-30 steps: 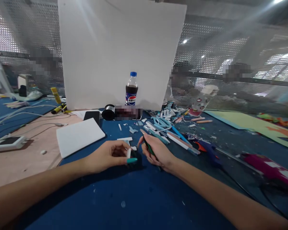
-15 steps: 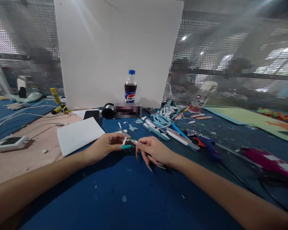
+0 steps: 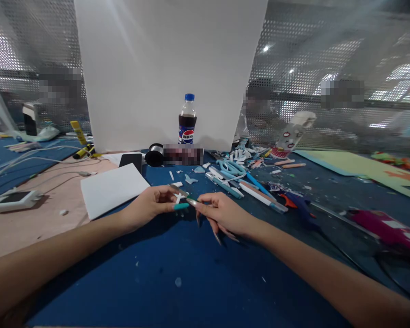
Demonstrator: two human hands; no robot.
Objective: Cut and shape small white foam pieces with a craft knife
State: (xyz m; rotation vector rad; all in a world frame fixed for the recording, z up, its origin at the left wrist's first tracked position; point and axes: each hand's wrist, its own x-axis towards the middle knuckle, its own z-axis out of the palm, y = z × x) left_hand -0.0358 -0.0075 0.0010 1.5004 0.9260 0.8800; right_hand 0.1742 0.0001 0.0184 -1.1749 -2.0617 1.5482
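My left hand [image 3: 150, 204] is on the left of the middle, its long teal thumbnail pointing right. Thumb and fingers pinch a small white strip [image 3: 178, 199], held just above the blue table mat [image 3: 177, 264]. From the right, my right hand [image 3: 223, 213] grips a thin metal tool [image 3: 181, 192] with a greenish part between thumb and forefinger. Its narrow end reaches over the white strip to the left fingertips. The other right fingers hang loosely curled downward. Whether the tool is a blade or tweezers I cannot make out.
Behind stand a cola bottle [image 3: 187, 120] and a white board [image 3: 164, 59]. A white sheet [image 3: 112, 189] and phone [image 3: 131, 160] lie left. Rightward are light-blue scissors [image 3: 230, 167], pens, white scraps [image 3: 241, 156], a blue glue gun [image 3: 300, 207] and a tilted patterned bottle [image 3: 290, 134].
The tool's narrow end has swung up and now crosses over the white strip beside the left fingers. Both hands stay close together; the whole view has shifted slightly.
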